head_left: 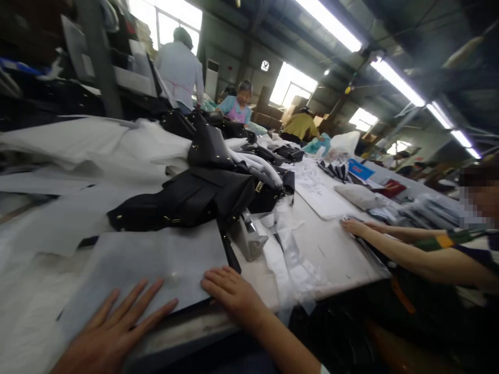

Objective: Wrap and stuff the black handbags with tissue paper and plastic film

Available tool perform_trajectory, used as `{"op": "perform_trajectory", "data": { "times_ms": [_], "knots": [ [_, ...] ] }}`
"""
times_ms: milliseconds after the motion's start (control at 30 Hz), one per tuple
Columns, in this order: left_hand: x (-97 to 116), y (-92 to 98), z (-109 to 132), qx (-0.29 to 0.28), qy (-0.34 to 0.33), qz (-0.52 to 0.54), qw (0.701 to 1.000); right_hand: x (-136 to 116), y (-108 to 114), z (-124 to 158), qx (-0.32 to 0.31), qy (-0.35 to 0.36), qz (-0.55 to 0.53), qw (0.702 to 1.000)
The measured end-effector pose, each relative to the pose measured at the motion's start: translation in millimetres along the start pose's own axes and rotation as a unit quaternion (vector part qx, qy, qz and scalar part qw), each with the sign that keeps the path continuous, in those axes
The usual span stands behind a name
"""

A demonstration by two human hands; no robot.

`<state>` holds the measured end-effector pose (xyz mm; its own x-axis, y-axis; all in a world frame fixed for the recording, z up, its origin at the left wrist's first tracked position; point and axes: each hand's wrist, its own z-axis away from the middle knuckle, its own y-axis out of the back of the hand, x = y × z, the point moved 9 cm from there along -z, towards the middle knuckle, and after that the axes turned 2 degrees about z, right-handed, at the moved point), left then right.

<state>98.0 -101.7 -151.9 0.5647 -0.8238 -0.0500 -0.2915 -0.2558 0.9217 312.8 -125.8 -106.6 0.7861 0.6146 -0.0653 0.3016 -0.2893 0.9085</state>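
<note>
My left hand [117,324] lies flat, fingers spread, on a pale grey sheet of wrapping fabric [156,259] at the near edge of the table. At the sheet's right corner rests my right hand [230,291], fingers bent down onto the edge, holding nothing that I can see. Just beyond the sheet lies a black handbag [187,200] with gold studs, its strap hanging toward my right hand. More black bags [210,148] are piled behind it.
White fabric sheets [97,143] cover the left of the long table [335,254]. A co-worker's arms [390,241] reach onto the table from the right. Clear plastic wrap [292,259] trails near the edge. Other people work at the far end.
</note>
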Motion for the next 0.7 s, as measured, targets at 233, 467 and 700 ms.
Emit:
{"op": "perform_trajectory", "data": {
  "times_ms": [233,467,700],
  "knots": [
    [8,25.3,-27,0.004,-0.025,-0.072,0.997,-9,0,4,0.002,0.005,0.042,0.999],
    [7,28.8,-20,0.015,-0.031,-0.037,0.999,-13,-8,7,-0.021,0.010,0.052,0.998],
    [12,35.4,-18,0.054,-0.044,-0.018,0.997,-22,10,-4,-0.021,-0.015,0.033,0.999]
  ]
}}
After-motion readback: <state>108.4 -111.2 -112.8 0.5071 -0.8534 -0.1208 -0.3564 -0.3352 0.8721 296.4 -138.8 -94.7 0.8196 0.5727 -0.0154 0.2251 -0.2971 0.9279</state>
